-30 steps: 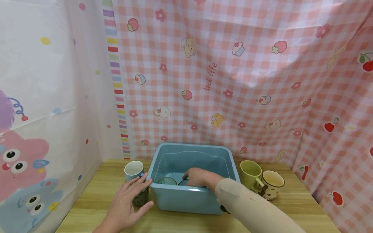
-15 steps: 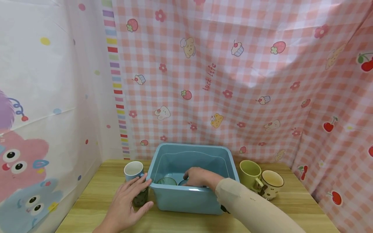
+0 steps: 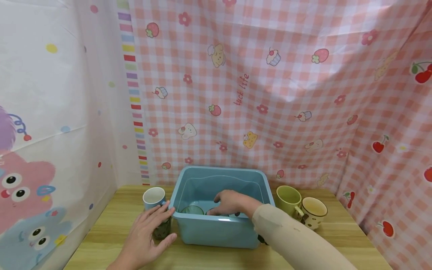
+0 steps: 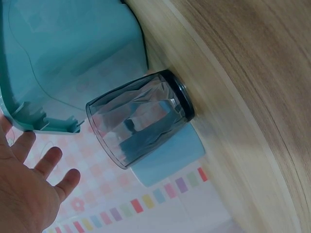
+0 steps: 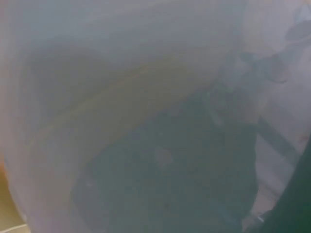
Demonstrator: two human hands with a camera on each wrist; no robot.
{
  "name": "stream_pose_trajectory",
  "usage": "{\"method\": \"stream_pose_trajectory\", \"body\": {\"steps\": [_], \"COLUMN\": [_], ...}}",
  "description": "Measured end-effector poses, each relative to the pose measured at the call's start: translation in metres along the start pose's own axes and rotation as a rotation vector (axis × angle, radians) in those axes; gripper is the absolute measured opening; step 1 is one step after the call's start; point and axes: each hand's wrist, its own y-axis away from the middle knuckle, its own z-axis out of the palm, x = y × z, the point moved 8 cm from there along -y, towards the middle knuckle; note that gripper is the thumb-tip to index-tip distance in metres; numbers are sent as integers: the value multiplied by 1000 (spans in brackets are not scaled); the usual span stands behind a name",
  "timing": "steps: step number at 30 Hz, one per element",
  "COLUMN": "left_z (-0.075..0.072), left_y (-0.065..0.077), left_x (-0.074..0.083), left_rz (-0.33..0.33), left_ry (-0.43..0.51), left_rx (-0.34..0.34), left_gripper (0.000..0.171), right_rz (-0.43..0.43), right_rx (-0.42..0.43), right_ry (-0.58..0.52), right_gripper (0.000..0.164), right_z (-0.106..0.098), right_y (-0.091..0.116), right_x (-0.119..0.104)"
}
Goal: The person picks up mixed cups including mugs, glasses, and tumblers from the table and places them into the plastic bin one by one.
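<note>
A blue plastic bin [image 3: 219, 233] stands on the table, a clear greenish glass [image 3: 192, 210] inside its near left corner. My right hand [image 3: 233, 202] reaches over the front wall into the bin, beside that glass. Its thumb and forefinger are spread apart; the front wall hides part of its work. My left hand [image 3: 145, 234] has its fingers extended, fingertips at the bin's left rim. Beneath it stands a dark clear tumbler [image 4: 141, 121] with a faceted wall. Behind the tumbler is a light blue mug [image 3: 154, 197] with a white inside.
Right of the bin stand a yellow-green mug [image 3: 288, 198] and a cream spotted mug [image 3: 314, 212]. The wooden table [image 3: 341, 240] backs onto a pink checked curtain [image 3: 236, 123]. A hazy, blurred surface fills most of the right wrist view.
My right thumb and forefinger have spread apart and the right hand has risen slightly inside the bin. The left hand stays in place at the rim.
</note>
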Motion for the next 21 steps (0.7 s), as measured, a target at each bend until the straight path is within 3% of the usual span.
{"method": "stream_pose_trajectory", "body": {"steps": [9,21], "left_z": [1,0], "left_y": [1,0], "left_x": [-2,0], "left_rz": [2,14], "left_ry": [-7,-5], "left_rx": [0,8], "left_gripper": [70,71], "right_rz": [-48,-106], "right_rx": [45,194], "right_ry": [0,-9], "right_gripper": [66,61], "right_z": [-18,-55], "right_y": [9,26], "right_x": [3,18]}}
